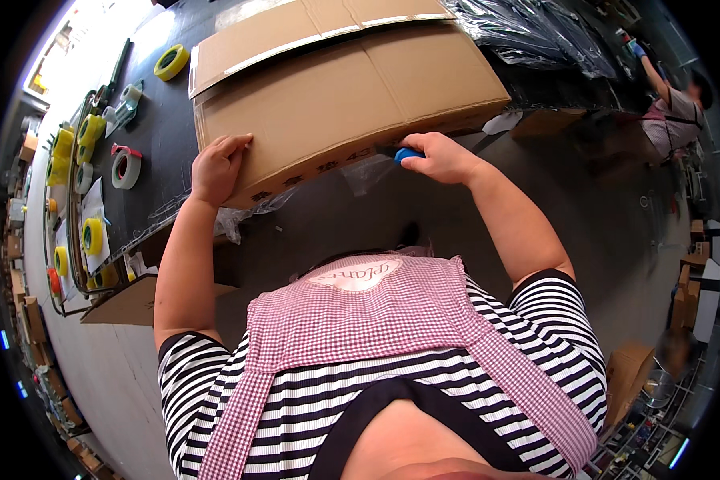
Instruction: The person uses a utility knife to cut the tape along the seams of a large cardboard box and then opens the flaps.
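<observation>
Nearest is the person's pink checked apron (360, 324). Past it, the left hand (218, 170) has no tool; its bent fingers press on the near left part of a big cardboard box (344, 96). The right hand (448, 158) is closed around a blue tool (406, 154) by the box's near side, and I can't tell if it is a cutter or a pen. Dark marks (328, 166) are already on that side, and clear plastic (368, 174) hangs below. The box lies on a black table (164, 112). The job looks part done: a far cardboard panel (320, 30) sits up with a gap under it. How much is left, I can't tell. To the left are a clear tape roll (125, 178) and, farther, a yellow tape roll (160, 64). Far right, a co-worker (674, 120) stands.
</observation>
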Available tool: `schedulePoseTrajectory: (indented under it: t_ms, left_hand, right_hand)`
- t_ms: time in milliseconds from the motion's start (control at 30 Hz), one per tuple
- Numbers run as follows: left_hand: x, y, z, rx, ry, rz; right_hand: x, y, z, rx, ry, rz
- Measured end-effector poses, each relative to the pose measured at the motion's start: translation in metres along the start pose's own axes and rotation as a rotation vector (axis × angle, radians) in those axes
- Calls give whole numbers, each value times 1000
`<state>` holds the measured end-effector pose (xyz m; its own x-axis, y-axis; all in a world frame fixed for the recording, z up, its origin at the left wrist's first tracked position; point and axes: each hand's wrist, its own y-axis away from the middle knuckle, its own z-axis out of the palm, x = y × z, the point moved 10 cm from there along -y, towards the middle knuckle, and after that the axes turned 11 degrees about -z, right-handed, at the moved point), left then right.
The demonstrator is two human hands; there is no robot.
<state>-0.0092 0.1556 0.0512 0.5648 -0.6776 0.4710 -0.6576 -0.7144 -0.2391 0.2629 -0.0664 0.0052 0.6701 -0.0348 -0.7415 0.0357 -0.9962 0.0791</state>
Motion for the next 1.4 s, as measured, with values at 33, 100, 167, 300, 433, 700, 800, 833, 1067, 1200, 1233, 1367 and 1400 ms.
schedulePoseTrajectory:
  t_ms: [33,100,167,300,433,700,800,833,1067,1200,1233,1367,1400]
  left_hand:
    - [1,0,0,0,8,3]
    - [4,-1,-1,-10,16,3]
    - [5,0,-1,-11,23,4]
    - [2,0,0,-5,38,9]
    - [-3,-2,3,-20,35,22]
    - [3,-1,2,-29,33,31]
    - [5,-3,3,-37,36,33]
    - [6,-3,2,-32,30,38]
    - [-7,-1,5,0,-10,24]
    - [-5,0,5,0,-31,-17]
    - [-3,1,5,-14,-10,-36]
    - [-2,2,-1,-8,-7,-47]
    - [0,1,0,-10,5,-34]
  right_hand:
    - [8,5,-6,17,-13,5]
    - [21,17,-19,34,-70,56]
    - [36,31,-30,33,-160,150]
    - [63,49,-51,63,-222,239]
    - [82,61,-69,84,-202,229]
    - [124,90,-117,166,-131,229]
    - [148,113,-143,231,-197,299]
    - [156,121,-152,267,-211,316]
    - [191,166,-185,447,9,376]
    - [137,115,-54,286,-268,333]
    - [120,89,-1,165,-373,318]
    - [4,-16,159,-205,-374,45]
    - [-10,-37,186,-232,-375,30]
